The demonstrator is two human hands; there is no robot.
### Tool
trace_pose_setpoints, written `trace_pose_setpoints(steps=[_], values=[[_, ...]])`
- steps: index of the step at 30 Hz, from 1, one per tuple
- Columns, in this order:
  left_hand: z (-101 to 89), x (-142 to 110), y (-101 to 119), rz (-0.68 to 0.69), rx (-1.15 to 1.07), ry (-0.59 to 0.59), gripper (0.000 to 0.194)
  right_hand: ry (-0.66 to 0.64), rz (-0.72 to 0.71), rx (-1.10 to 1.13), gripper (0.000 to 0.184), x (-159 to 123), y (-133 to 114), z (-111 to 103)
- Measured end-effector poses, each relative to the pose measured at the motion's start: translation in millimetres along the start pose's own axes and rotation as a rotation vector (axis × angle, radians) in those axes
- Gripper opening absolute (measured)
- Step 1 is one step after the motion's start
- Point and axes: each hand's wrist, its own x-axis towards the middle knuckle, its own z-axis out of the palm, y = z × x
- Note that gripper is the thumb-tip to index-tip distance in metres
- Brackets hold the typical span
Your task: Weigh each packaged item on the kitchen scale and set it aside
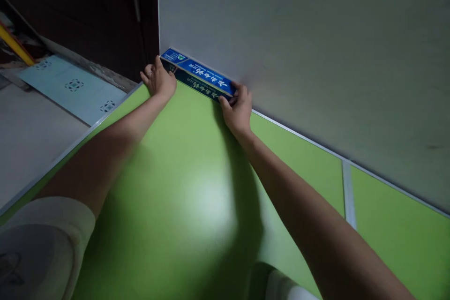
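A long blue toothpaste box point(206, 75) with white lettering lies at the far corner of a green surface point(183, 159), its back side along a pale wall. My right hand point(239, 108) grips the box's right end, thumb on the front side and fingers round the far edge. At the other end is my left hand point(161, 79), closed lightly on the corner, its index finger at the end face and thumb by the front. The remaining left fingers stick out past the box.
The pale wall point(298, 47) rises right behind the green surface, with a brown smear high up. A metal strip point(348, 192) crosses the green at right. Beyond the left edge lie a light blue patterned board point(73, 86) and a yellow bar point(16, 44), beside a dark panel point(94, 14).
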Motion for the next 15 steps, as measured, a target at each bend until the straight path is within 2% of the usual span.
trace_pose_setpoints(steps=[5, 8, 10, 11, 13, 15], values=[[-3.2, 2, 2, -0.016, -0.002, -0.019, 0.068, -0.004, 0.061, 0.099, 0.049, 0, -9, 2], [-11.6, -17, 3, 0.002, -0.031, 0.009, 0.078, -0.070, 0.128, 0.141, 0.064, 0, -22, -13], [-18.9, -43, 4, 0.084, -0.047, -0.020, 0.079, -0.191, 0.169, 0.113, 0.073, -6, -29, -35], [-22.8, -59, 5, 0.154, -0.042, -0.071, 0.076, -0.262, 0.178, 0.095, 0.071, -13, -32, -49], [-30.6, -97, 10, 0.322, 0.000, -0.229, 0.066, -0.389, 0.177, 0.078, 0.057, -35, -33, -82], [-38.5, -139, 23, 0.502, 0.050, -0.428, 0.053, -0.478, 0.146, 0.097, 0.038, -69, -31, -120]])
